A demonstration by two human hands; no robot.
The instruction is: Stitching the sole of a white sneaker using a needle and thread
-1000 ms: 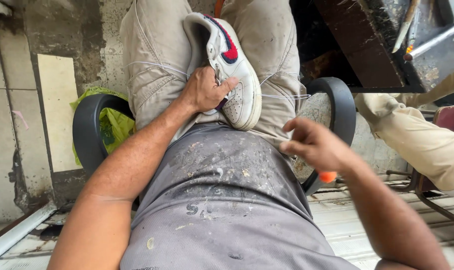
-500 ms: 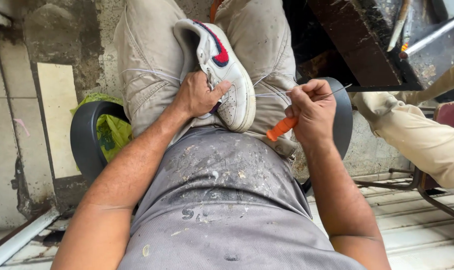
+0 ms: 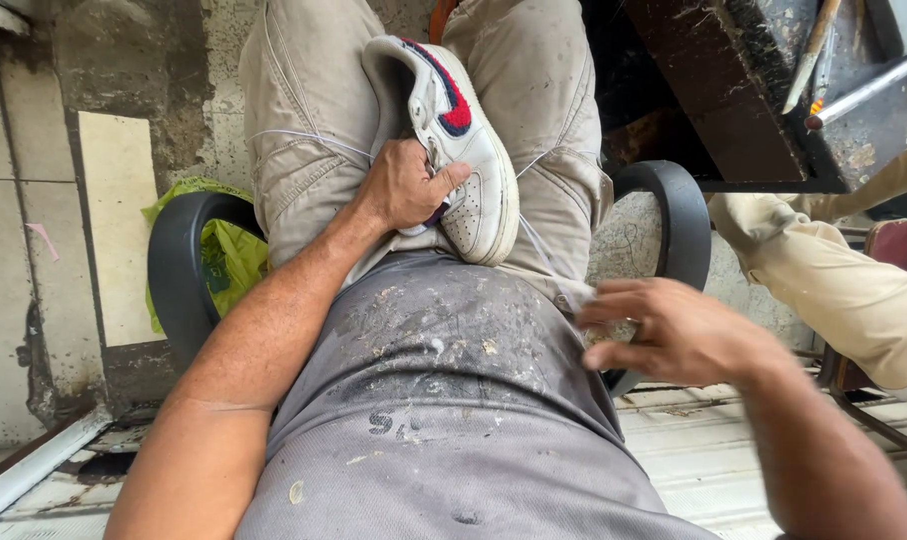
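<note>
At the far left a tiled wall (image 3: pixel 34 230) runs down to the floor, and just beside it a green plastic bag (image 3: pixel 224 250) is tucked behind the black armrest (image 3: pixel 174 270) of the chair the person sits in. The left hand (image 3: pixel 404 185) lies on the lap with its grip clamped on the white sneaker (image 3: pixel 469 150), fingers wrapped around the side near the laces and the thumb pressed over the toe box. The sneaker rests between the thighs on beige trousers (image 3: pixel 304 120), toe toward the body, with a red and navy mark on its side. A thin thread (image 3: pixel 304 135) lies across the left thigh and seems to lead to the shoe.

The sneaker looks light, with a soft upper that will give under pressure and a firm rubber sole; the sole edge or the heel would likely give the steadier hold, while the smooth upper could slip under a loose grasp.

Further right, the right hand (image 3: pixel 674 330) hovers over the paint-flecked grey shirt (image 3: pixel 444 400), near the other armrest. Its fingers are partly curled and blurred, and I cannot tell whether they pinch anything. At the far right another person's trouser leg (image 3: pixel 834 290) shows beside a dark metal frame (image 3: pixel 734 90)
</note>
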